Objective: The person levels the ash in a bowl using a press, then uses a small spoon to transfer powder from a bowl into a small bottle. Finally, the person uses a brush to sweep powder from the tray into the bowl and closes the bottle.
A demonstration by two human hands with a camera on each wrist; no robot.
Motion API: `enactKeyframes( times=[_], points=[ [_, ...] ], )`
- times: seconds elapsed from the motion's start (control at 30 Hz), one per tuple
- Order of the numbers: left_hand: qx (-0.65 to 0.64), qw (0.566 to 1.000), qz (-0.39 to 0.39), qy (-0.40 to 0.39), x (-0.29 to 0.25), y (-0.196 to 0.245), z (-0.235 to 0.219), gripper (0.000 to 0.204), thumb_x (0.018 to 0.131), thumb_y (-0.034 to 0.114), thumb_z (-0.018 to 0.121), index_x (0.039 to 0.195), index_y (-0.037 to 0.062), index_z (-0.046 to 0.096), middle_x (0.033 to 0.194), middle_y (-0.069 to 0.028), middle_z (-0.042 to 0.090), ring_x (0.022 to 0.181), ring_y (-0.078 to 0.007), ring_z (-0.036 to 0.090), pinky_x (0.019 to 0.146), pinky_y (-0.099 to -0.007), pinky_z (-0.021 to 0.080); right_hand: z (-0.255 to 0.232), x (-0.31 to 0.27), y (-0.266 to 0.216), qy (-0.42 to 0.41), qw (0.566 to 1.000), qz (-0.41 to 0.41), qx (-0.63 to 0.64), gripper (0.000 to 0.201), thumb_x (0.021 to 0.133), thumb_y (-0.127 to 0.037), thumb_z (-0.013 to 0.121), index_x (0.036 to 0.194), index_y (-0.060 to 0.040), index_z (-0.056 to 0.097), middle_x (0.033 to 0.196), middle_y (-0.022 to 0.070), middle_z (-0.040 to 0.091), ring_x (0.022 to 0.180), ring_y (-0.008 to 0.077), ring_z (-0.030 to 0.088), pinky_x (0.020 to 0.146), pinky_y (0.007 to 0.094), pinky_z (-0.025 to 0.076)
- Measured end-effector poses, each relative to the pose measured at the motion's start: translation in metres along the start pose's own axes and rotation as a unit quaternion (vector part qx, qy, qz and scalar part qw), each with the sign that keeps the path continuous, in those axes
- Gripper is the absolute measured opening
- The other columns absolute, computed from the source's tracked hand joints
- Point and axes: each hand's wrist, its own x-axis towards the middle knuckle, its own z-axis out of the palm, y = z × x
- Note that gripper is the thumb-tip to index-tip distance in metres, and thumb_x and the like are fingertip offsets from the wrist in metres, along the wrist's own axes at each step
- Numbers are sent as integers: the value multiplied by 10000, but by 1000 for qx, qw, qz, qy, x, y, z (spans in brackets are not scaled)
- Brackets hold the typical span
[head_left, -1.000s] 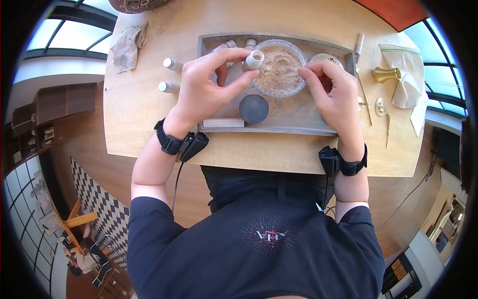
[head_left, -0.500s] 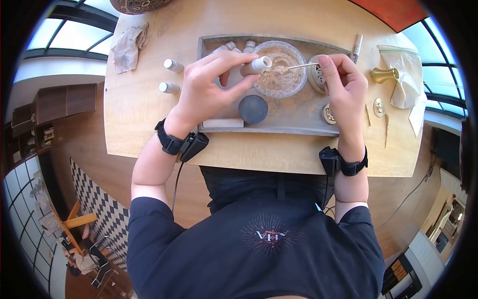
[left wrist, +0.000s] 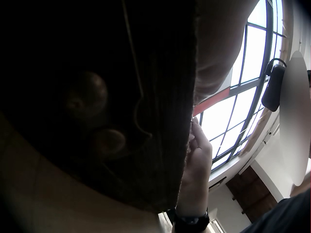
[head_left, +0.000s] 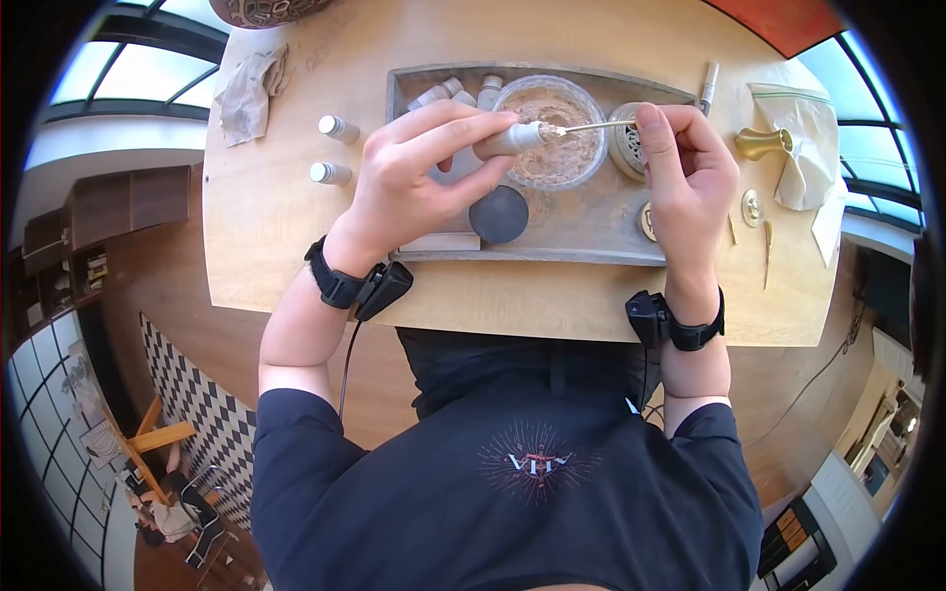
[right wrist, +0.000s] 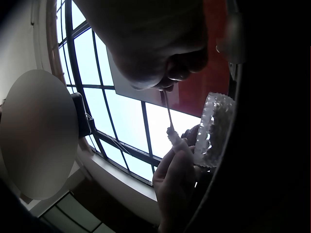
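My left hand (head_left: 414,163) holds a small pale bottle (head_left: 512,141) between thumb and fingers, tilted so its uncapped mouth faces right. My right hand (head_left: 690,163) pinches the handle of a thin brass scoop (head_left: 596,125). A clump of pinkish-beige powder (head_left: 554,131) sits on the scoop's tip, right at the bottle's mouth. Below them stands a clear ribbed bowl (head_left: 557,185) of the same powder. The right wrist view shows the scoop (right wrist: 168,109) meeting the bottle (right wrist: 179,142) beside the bowl (right wrist: 214,131). The left wrist view is mostly dark, with the bottle hidden.
A grey tray (head_left: 581,241) bears the bowl, a dark round disc (head_left: 499,214), a pierced-lid container (head_left: 628,143) and lying bottles (head_left: 434,94). Two pale bottles stand left on the table (head_left: 296,217). A brass vase (head_left: 759,145), plastic bag (head_left: 808,167) and small brass tools (head_left: 768,251) lie right.
My right hand has shifted right from over the bowl, and the scoop's powdery tip has come up to the bottle's mouth. My left hand has tipped the bottle further right.
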Motion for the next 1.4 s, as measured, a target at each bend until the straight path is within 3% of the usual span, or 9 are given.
enactKeyframes(
  times=[0.2, 0.3, 0.4, 0.5, 0.6, 0.7, 1.03, 1.23, 1.4],
  points=[
    [0, 1000, 2, -5, 0, 0, 0, 396, 786, 11, 840, 1172, 83, 789, 975, -32, 766, 641, -69, 568, 516, -212, 432, 3, -2, 5, -14, 996, -74, -42, 113, 986, -111, 743, 942, -8, 725, 720, -59, 595, 635, 5, 457, 550, 174, 332],
    [2, 1000, 2, -4, 0, 0, 0, 400, 784, 9, 839, 1173, 85, 789, 967, -32, 766, 630, -68, 560, 514, -212, 429, -1, 1, 7, -55, 973, -190, -116, 79, 956, -72, 759, 928, -9, 721, 724, -15, 631, 610, 40, 479, 539, 191, 348],
    [1, 1000, 0, -1, 0, 0, 0, 403, 781, 6, 840, 1173, 86, 789, 954, -31, 762, 613, -68, 542, 514, -213, 426, -1, 4, 6, -44, 951, -281, -120, 56, 929, -36, 771, 924, -19, 718, 749, 13, 662, 594, 62, 487, 527, 206, 352],
    [1, 1000, -7, 2, 1, 1, -1, 396, 779, 17, 842, 1164, 92, 787, 946, -29, 760, 606, -80, 545, 511, -220, 435, -7, 4, 14, 1, 954, -290, -77, 62, 916, -26, 781, 929, -29, 720, 774, 8, 675, 600, 57, 494, 521, 210, 353],
    [7, 1000, -23, 4, 0, 1, -1, 379, 781, 44, 845, 1150, 105, 782, 951, -27, 765, 603, -100, 565, 506, -233, 456, -11, 3, 13, 38, 970, -233, -61, 63, 925, -43, 775, 906, -32, 716, 766, 2, 675, 593, 59, 499, 521, 218, 365],
    [8, 1000, -28, 10, 0, 1, -1, 373, 782, 46, 843, 1145, 102, 779, 933, -19, 758, 575, -94, 526, 506, -231, 444, -14, 5, 11, -2, 974, -166, -153, 82, 928, -61, 771, 882, -28, 712, 738, 2, 660, 577, 68, 500, 522, 227, 381],
    [6, 1000, -28, 13, 0, -1, -1, 365, 786, 58, 846, 1141, 102, 775, 923, -13, 743, 564, -90, 505, 512, -232, 439, -7, 6, 6, -123, 955, -131, -235, 62, 904, -62, 753, 886, -20, 711, 701, 58, 659, 571, 148, 570, 549, 274, 430],
    [9, 999, -30, 9, 0, 0, -1, 358, 789, 65, 847, 1138, 107, 777, 918, -12, 740, 562, -95, 501, 514, -235, 440, -7, 6, 6, -134, 965, -55, -217, 107, 934, -98, 742, 893, -6, 706, 660, 42, 621, 576, 114, 535, 555, 267, 421],
    [11, 1000, -26, 6, 0, -1, -2, 354, 788, 67, 847, 1132, 110, 779, 916, -11, 740, 560, -100, 501, 514, -237, 441, -9, 8, 16, -95, 988, 32, -119, 174, 986, -158, 730, 909, -3, 712, 678, -35, 601, 624, 33, 490, 566, 221, 380]
  ],
)
